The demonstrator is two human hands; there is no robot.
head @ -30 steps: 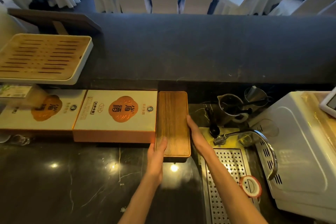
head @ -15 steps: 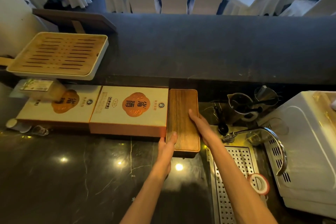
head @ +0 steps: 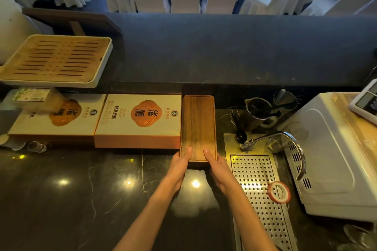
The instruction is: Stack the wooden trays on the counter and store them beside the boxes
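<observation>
— Beside the orange-and-white box point(head: 140, 117), what has changed in the last second?

— The right hand point(head: 219, 166). It lay along the right edge of the wooden trays point(head: 197, 126), away from the box; now it has come back to the near end, level with the left hand point(head: 180, 164). Both hands sit at that near edge, just clear of the box's front corner.

— And the fingers?

— Loosely bent, thumbs resting on the top face of the wood, the rest hidden under or behind the near edge. Not a lifting grip as far as I can see; more a push or a squaring-up.

— Where do the trays stand?

— Flat on the dark surface point(head: 71, 189), long side against the right side of the box, far end close to the back wall. They seem to have slid slightly further in beside the box, though the camera moved too, so I cannot be sure. How many are stacked I cannot tell; only the top one shows.

— So the task?

— Nearly finished, I judge: the trays are stored beside the box, and only the letting go is left.
</observation>
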